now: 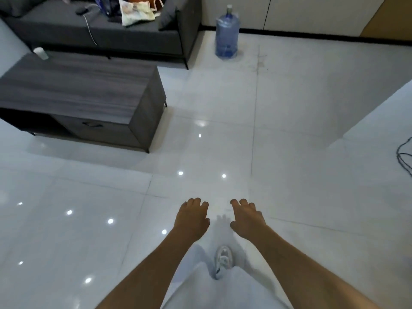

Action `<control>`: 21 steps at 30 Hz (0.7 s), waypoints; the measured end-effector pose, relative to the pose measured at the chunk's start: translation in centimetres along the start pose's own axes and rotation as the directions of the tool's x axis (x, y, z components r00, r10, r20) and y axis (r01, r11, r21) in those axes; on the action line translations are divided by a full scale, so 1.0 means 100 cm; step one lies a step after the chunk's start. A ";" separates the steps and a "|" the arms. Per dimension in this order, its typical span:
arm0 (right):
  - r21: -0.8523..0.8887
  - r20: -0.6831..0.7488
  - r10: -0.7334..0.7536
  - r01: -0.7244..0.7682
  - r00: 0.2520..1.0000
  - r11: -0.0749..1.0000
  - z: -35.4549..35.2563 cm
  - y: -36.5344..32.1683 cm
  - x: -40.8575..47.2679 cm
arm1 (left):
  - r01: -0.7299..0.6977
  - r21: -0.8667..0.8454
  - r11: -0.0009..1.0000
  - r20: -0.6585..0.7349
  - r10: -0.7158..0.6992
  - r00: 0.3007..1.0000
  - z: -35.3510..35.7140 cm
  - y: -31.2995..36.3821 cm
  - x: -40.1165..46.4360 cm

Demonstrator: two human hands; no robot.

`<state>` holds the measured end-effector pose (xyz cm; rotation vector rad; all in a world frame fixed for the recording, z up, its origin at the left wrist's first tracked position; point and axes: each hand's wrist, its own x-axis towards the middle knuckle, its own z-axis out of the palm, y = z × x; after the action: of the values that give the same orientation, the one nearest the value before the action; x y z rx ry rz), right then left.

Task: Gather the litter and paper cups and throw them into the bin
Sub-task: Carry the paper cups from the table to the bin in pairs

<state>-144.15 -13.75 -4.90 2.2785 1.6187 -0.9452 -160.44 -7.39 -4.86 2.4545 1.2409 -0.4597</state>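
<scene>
A white paper cup (pixel 41 53) stands on the far left corner of the dark wooden coffee table (pixel 73 85). My left hand (pixel 192 217) and my right hand (pixel 246 217) hang side by side over the glossy white floor, far from the cup, palms down with fingers loosely curled. Neither hand holds anything. No bin shows in this view.
A dark grey sofa (pixel 100 30) with a crumpled cloth bag (pixel 136 12) and a cable stands behind the table. A blue water jug (pixel 227 34) sits by the far wall. Black cables (pixel 404 157) lie at the right edge. My shoe (pixel 223 259) is below my hands.
</scene>
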 end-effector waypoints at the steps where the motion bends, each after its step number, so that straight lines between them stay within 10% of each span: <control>1: -0.012 -0.001 -0.013 0.013 1.000 1.000 -0.014 -0.001 0.014 | 0.015 -0.014 1.000 0.004 -0.015 1.000 -0.011 -0.004 0.014; 21: -0.056 -0.045 -0.202 0.200 0.978 0.978 -0.337 -0.123 0.436 | 0.187 -0.139 0.972 -0.133 -0.205 0.970 -0.259 -0.198 0.410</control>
<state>-133.44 41.64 -2.14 2.1522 1.9011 -0.8835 -150.16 43.95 -2.97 2.3047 1.5333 -0.2452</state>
